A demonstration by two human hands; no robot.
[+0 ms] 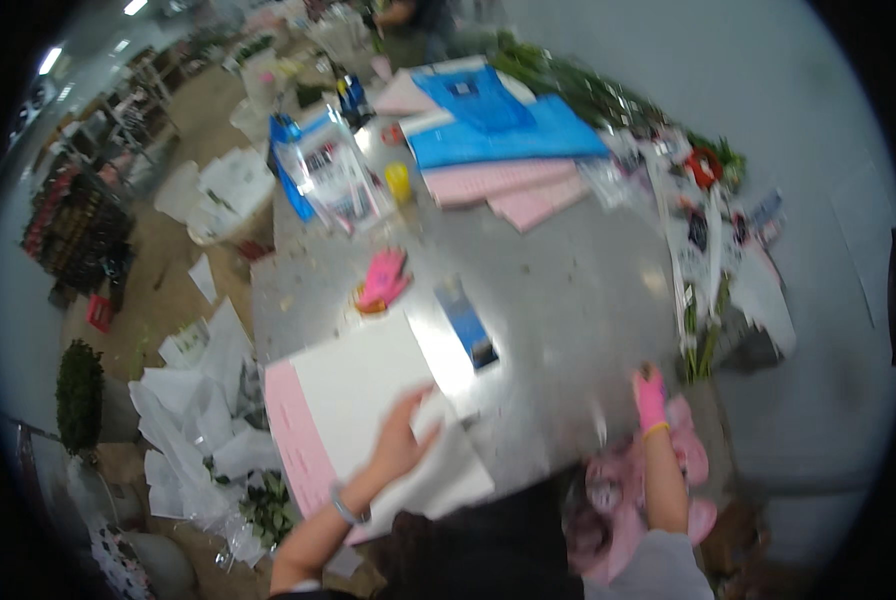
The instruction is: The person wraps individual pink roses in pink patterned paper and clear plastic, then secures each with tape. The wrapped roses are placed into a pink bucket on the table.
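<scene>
My left hand (401,439), bare with a bracelet at the wrist, is over a white sheet (365,382). Its thumb and fingers are spread apart, and a part of the white sheet near them looks raised and blurred. Beneath the white sheet lies pink wrapping paper (302,435), showing along the left side. My right hand (649,399) wears a pink glove with a yellow cuff and is at the right part of the metal table (568,300). Blur hides whether its fingers grip anything. Between the hands and beyond them lies a blue flat item with a dark end (463,322).
A pink glove (384,279) lies on the table. Behind it are a yellow cup-like object (398,182), blue packets (508,139) and pink sheets (493,184). Wrapped stems (707,330) line the right edge. Crumpled white wrapping (200,412) covers the floor at left. A pink plush-like item (620,487) is below my right hand.
</scene>
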